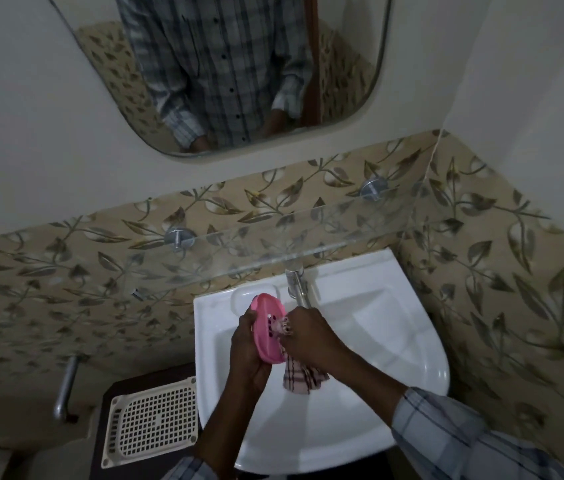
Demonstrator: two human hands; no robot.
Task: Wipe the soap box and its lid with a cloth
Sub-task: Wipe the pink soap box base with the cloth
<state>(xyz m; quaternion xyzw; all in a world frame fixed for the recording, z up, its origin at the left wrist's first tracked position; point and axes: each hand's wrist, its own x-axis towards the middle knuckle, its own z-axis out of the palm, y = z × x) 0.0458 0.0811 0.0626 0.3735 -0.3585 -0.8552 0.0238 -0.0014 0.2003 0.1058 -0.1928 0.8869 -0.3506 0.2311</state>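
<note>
Over the white sink (395, 341) my left hand (249, 348) grips a pink oval soap box part (266, 327), tilted on edge with its slotted inner face toward me. My right hand (311, 337) pinches a pink checked cloth (303, 374) and presses a bunched corner of it against the box's inner face. The rest of the cloth hangs down below my right hand. Whether the pink piece is the box or its lid I cannot tell; no other pink piece is in view.
A chrome tap (298, 287) stands just behind my hands, under a glass shelf (273, 251) on two metal brackets. A cream plastic grid tray (152, 420) lies on a dark stand left of the sink. A mirror (225, 71) hangs above; tiled walls close in on the right.
</note>
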